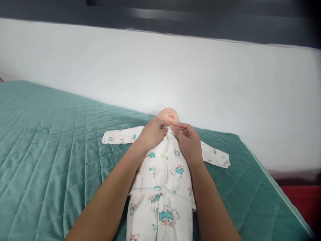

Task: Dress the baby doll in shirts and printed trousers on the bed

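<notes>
The left forearm slants up toward the centre, its hand (152, 134) back-upward with fingers bent inward, thumb and fingertips pinching the collar of a white cloth jacket with teal and pink prints (173, 177). A pale pink, smooth-headed baby doll (167, 114) wears it, lying face-up between the arms, sleeves spread, head nearest the wall. The right forearm leans inward; the right hand (190, 143), fingers curled, pinches the collar just beside the left fingertips. A teal-green quilted cover (57, 150) spreads beneath; behind runs a plain white wall (125, 70) under a dark grey band (175, 20). Something red (299, 197) shows at lower right.
</notes>
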### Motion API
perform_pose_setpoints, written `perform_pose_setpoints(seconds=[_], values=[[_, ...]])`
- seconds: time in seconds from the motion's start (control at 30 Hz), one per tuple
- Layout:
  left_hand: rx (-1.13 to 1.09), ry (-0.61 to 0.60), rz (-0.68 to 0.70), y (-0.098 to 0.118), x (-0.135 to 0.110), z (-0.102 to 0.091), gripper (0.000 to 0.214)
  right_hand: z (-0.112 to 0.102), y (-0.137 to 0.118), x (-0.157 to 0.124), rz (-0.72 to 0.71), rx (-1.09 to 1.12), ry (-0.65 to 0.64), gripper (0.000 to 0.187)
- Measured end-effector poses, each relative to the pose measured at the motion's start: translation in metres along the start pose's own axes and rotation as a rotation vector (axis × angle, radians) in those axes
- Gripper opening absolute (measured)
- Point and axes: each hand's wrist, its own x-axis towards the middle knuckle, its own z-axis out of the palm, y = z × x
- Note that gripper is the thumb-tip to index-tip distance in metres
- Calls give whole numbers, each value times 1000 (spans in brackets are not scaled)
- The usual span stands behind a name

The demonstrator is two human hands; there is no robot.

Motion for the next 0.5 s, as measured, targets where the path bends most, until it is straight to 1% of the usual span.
perform_pose_setpoints(seconds=[0.13, 0.37, 0.5], values=[[-10, -26, -9, -2, 0, -2, 26, 1, -3, -1, -8, -54, 13, 14], [-75, -16, 37, -4, 2, -1, 15, 2, -6, -2, 24, -43, 19, 14], [-91, 5, 88, -5, 3, -1, 22, 2, -6, -2, -1, -60, 14, 14]])
